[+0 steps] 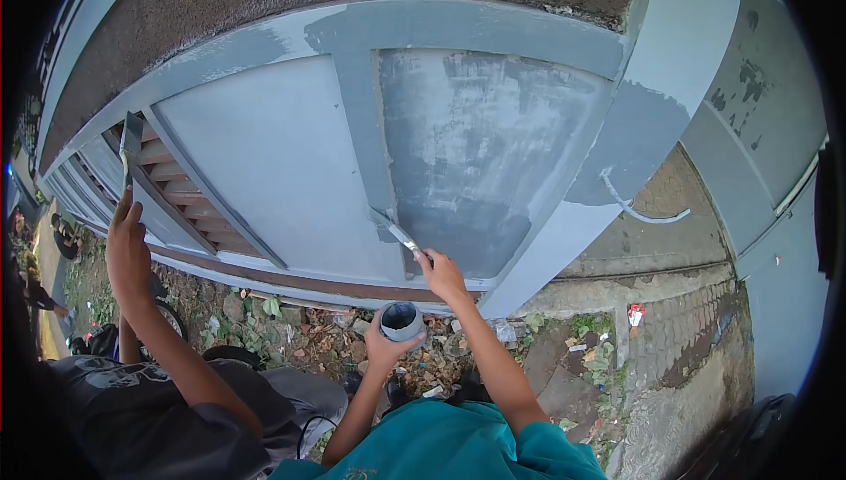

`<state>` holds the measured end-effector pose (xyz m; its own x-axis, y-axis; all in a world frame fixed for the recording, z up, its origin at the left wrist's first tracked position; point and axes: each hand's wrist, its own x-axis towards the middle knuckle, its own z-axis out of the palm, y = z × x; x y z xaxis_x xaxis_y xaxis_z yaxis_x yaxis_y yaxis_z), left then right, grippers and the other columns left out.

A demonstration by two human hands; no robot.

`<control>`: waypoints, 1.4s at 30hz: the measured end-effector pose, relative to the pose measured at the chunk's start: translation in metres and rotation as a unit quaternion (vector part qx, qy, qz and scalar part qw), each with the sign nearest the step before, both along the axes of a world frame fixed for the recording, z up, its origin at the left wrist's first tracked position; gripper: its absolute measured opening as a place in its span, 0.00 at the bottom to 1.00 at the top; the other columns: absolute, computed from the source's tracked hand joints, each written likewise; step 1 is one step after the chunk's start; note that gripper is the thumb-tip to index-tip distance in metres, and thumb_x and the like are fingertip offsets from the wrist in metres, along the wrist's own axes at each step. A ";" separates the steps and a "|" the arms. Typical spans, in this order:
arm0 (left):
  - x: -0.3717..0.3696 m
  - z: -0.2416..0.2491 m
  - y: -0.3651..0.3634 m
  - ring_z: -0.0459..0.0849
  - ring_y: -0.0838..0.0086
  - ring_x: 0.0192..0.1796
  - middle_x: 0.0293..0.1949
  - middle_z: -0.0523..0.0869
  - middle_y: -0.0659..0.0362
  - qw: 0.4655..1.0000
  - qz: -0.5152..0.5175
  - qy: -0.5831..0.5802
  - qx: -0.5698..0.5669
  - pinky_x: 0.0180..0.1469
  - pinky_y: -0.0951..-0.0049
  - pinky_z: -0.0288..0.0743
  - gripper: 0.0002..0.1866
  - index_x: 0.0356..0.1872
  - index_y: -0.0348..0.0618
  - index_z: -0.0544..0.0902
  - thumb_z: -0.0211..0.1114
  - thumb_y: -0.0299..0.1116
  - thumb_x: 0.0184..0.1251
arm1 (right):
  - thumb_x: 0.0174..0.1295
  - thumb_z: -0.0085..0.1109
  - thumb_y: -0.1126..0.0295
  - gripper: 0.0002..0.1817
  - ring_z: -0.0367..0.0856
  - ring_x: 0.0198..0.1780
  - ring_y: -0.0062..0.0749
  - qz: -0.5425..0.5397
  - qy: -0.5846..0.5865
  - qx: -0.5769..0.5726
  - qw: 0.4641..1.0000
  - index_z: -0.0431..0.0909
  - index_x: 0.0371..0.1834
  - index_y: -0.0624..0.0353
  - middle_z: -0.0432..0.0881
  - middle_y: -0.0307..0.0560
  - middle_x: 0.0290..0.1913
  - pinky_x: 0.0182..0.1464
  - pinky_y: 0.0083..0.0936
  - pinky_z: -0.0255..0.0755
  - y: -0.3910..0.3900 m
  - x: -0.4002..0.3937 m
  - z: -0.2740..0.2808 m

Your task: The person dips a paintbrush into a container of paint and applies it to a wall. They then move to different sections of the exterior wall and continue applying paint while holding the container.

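My right hand is closed on the handle of a paintbrush. Its bristles touch the grey upright strip between two wall panels. Below it, my left hand grips a small round cup with dark grey paint inside. To the right of the brush, the recessed panel has patchy grey paint, darker near the bottom. The panel on the left is pale and even.
A co-worker at the left, in a dark shirt, holds a wide brush near slatted openings. Leaves and rubble cover the ground. A pale curved pipe sticks out from the pillar.
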<state>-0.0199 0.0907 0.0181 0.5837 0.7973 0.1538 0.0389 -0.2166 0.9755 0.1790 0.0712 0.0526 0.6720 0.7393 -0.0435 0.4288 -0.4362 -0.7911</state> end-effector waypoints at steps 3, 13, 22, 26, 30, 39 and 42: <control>0.001 0.007 -0.008 0.85 0.70 0.47 0.44 0.86 0.53 1.000 0.019 0.006 0.021 0.54 0.68 0.77 0.38 0.51 0.34 0.78 0.84 0.36 0.35 | 0.71 0.43 0.45 0.25 0.80 0.37 0.53 -0.034 0.016 -0.007 0.999 0.83 0.44 0.52 0.81 0.56 0.31 0.42 0.41 0.71 -0.008 0.007 0.008; 0.004 -0.024 -0.049 0.85 0.70 0.44 0.42 0.86 0.54 0.992 0.123 -0.027 0.017 0.51 0.67 0.77 0.35 0.48 0.34 0.79 0.84 0.37 0.34 | 0.71 0.40 0.48 0.24 0.81 0.43 0.54 0.103 0.114 -0.057 0.987 0.81 0.41 0.54 0.83 0.58 0.35 0.46 0.42 0.71 -0.042 0.034 0.032; 0.033 -0.021 -0.075 0.85 0.70 0.44 0.42 0.86 0.54 0.991 0.134 -0.013 0.017 0.51 0.67 0.77 0.36 0.48 0.36 0.80 0.84 0.38 0.34 | 0.72 0.38 0.48 0.27 0.80 0.36 0.48 0.054 0.091 -0.020 0.994 0.82 0.39 0.58 0.80 0.55 0.29 0.43 0.41 0.71 -0.027 0.046 0.017; 0.032 -0.033 -0.085 0.85 0.69 0.45 0.42 0.86 0.53 0.986 0.161 0.002 0.035 0.51 0.66 0.77 0.36 0.48 0.36 0.80 0.84 0.38 0.34 | 0.73 0.36 0.49 0.27 0.80 0.41 0.52 0.071 0.093 -0.008 0.993 0.81 0.39 0.59 0.81 0.58 0.33 0.49 0.41 0.70 -0.058 0.046 0.026; 0.038 -0.031 -0.098 0.85 0.68 0.46 0.42 0.86 0.53 0.987 0.158 0.031 0.026 0.51 0.66 0.77 0.36 0.49 0.35 0.80 0.84 0.39 0.34 | 0.73 0.36 0.49 0.27 0.80 0.42 0.55 0.178 0.110 -0.023 0.978 0.81 0.39 0.60 0.81 0.59 0.34 0.49 0.41 0.70 -0.042 0.053 0.024; 0.050 -0.029 -0.110 0.85 0.67 0.46 0.44 0.86 0.52 0.989 0.141 0.034 0.024 0.52 0.63 0.77 0.38 0.49 0.35 0.79 0.84 0.42 0.33 | 0.72 0.38 0.49 0.27 0.81 0.41 0.55 0.075 0.102 -0.011 0.992 0.81 0.37 0.59 0.83 0.60 0.34 0.47 0.43 0.71 -0.057 0.046 0.032; 0.048 -0.036 -0.108 0.85 0.68 0.46 0.44 0.86 0.52 0.990 0.120 0.061 0.030 0.52 0.64 0.77 0.37 0.49 0.34 0.79 0.84 0.39 0.33 | 0.72 0.38 0.48 0.28 0.82 0.41 0.56 0.141 0.092 -0.026 0.985 0.80 0.36 0.61 0.83 0.60 0.33 0.46 0.45 0.71 -0.042 0.044 0.042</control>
